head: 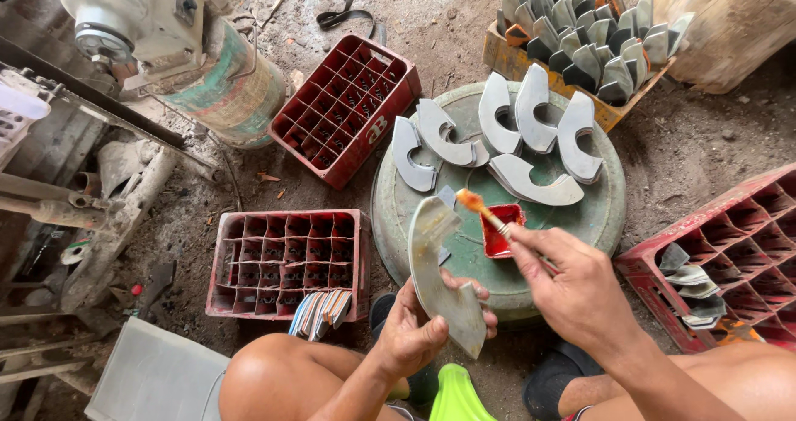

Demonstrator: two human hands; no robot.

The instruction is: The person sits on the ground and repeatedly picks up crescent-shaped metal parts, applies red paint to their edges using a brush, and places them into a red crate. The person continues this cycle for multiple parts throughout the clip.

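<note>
Now left hand [414, 330] clamps a curved blade [439, 276], right hand [576, 292] grips paintbrush [489, 214] at its tip; six blades [497, 135] lie far, seemingly unpainted.

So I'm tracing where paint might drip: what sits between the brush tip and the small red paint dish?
In the head view, only bare green drum top separates the orange brush tip, held by the right hand, from the red paint dish.

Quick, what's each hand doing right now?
Left hand: closed on a curved metal blade.
Right hand: closed on a small brush with an orange tip.
</note>
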